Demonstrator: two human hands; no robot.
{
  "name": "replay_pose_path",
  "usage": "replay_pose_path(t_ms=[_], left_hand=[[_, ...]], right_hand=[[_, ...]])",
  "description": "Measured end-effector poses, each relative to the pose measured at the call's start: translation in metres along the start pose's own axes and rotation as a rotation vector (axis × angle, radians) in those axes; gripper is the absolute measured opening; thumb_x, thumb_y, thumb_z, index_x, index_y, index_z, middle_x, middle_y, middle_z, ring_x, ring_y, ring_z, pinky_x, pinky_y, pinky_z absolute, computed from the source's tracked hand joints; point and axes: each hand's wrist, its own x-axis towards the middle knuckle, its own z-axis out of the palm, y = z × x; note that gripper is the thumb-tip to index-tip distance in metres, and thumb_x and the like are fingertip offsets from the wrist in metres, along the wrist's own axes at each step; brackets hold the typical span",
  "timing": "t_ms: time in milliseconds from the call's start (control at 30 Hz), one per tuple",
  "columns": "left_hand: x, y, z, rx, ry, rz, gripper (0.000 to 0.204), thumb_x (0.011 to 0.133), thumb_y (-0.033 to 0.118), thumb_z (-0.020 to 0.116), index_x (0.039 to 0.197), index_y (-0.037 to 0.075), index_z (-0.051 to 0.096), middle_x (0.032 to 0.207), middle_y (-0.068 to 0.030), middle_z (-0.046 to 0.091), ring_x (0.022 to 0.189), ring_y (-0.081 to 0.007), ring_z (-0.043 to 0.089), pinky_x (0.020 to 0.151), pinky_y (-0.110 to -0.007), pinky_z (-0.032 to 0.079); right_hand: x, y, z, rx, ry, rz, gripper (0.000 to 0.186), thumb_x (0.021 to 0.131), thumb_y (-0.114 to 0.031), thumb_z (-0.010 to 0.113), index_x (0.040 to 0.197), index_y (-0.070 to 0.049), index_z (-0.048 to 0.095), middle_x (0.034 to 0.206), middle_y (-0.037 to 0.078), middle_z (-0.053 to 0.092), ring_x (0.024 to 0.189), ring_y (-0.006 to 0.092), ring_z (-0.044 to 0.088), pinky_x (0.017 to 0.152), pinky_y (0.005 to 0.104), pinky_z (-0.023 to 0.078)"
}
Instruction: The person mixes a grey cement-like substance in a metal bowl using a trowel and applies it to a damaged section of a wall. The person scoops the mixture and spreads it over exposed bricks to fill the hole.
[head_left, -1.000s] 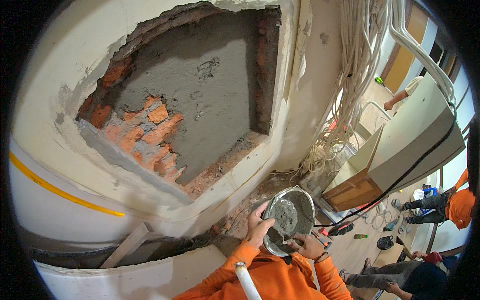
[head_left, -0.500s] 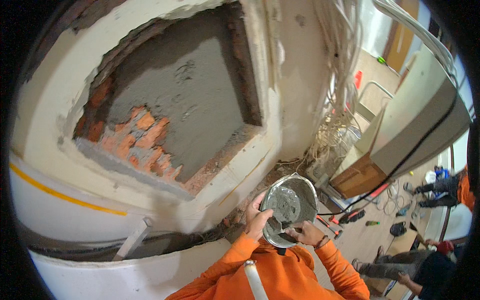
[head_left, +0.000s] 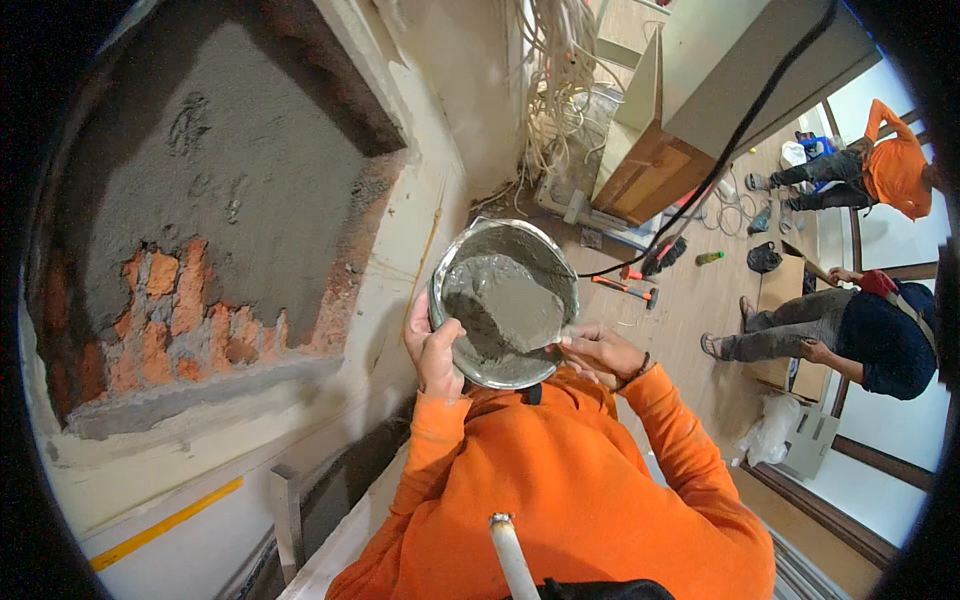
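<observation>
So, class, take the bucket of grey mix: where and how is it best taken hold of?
Probably grip the bucket by its left rim, coming from the left: thumb over the edge, fingers outside, as the left hand has it. The round, open mouth offers a thin edge to clamp, and the right hand occupies the mouth's lower right.

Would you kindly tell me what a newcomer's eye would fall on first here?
Most likely the bucket of grey mortar in the middle, its side gripped by the left hand. Next comes the wall recess at upper left, mostly coated grey, with bare orange brick along its lower part. The tangle of pale cables at top centre would also stand out.
</observation>
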Motion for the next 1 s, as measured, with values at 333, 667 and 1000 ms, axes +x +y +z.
replay_pose_path(t_ms=[333,667,1000], left_hand=[[0.001,0.046,-0.045,0.085,-0.064,0.03,0.061,0.068,-0.012,0.047,0.128,-0.008,0.057,0.116,-0.0069,0.064,0.094,-0.0114,0.06,0.074,-0.02,0.047],[0.006,0.053,-0.06,0.106,-0.105,0.017,0.066,0.068,-0.01,0.05,0.134,-0.009,0.052,0.121,-0.0091,0.063,0.104,-0.0135,0.061,0.083,-0.022,0.049],[0.007,0.044,-0.074,0.159,-0.088,-0.004,0.068,0.067,-0.011,0.05,0.135,-0.01,0.052,0.124,-0.0107,0.062,0.111,-0.0174,0.06,0.097,-0.027,0.046]], right_hand=[[0.051,-0.021,0.03,-1.277,0.19,-0.464,0.037,0.095,-0.038,0.058,0.101,-0.003,0.069,0.081,0.022,0.067,0.075,0.0407,0.065,0.067,0.0476,0.051],[0.095,-0.007,0.079,-0.941,-0.163,-0.18,0.038,0.097,-0.038,0.057,0.1,-0.002,0.067,0.071,0.017,0.063,0.06,0.0299,0.062,0.057,0.0408,0.05],[0.074,0.039,0.069,0.137,-0.37,0.23,0.035,0.102,-0.038,0.053,0.106,-0.005,0.061,0.065,0.0,0.047,0.046,0.0071,0.041,0.039,0.0211,0.035]])
